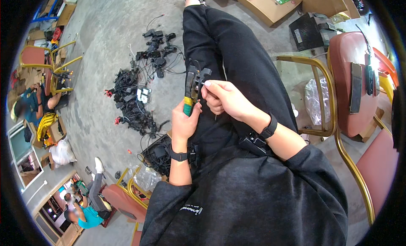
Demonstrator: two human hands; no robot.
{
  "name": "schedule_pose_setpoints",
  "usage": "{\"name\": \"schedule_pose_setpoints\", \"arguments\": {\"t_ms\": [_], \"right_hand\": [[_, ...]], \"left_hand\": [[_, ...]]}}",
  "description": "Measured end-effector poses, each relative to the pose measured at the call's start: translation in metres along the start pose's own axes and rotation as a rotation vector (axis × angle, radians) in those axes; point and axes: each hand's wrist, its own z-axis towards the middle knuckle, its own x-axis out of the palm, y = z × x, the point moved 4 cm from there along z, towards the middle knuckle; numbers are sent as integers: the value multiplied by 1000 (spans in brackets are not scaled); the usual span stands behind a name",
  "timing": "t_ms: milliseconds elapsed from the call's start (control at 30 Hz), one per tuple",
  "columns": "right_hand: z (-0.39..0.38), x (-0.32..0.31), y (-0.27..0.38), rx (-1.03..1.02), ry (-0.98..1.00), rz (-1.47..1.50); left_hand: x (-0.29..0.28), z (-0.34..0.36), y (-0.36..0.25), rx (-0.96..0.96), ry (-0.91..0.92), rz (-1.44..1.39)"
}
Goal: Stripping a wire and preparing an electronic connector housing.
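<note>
My left hand (pixel 184 122) is wrapped round the handle of a plier-like tool (pixel 187 103), green and yellow at the grip with a dark metal head. The tool points away from me, above my black trousers. Close beside its head, my right hand (pixel 226 98) is closed in a pinch, thumb against curled fingers. Something small and pale shows at those fingertips, too small to name. A dark piece (pixel 204 72) sits at the tool's head; whether it is part of the tool, I cannot tell.
On the floor to the left lies a heap of black adapters and cables (pixel 131 104). A box of black cables (pixel 158 155) is by my left forearm. Chairs (pixel 351 85) stand on the right, an open cardboard box (pixel 270 6) ahead. Two people (pixel 89 216) sit at far left.
</note>
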Motion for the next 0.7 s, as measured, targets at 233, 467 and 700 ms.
{"name": "schedule_pose_setpoints", "arguments": {"t_ms": [233, 467, 700], "right_hand": [[0, -2, -3, 231, 138, 534], [1, -3, -8, 116, 159, 407], [-11, 8, 27, -791, -256, -1433]], "left_hand": [[2, -1, -9, 50, -19, 122], [2, 0, -7, 77, -17, 221], [1, -1, -1, 9, 8, -72]]}}
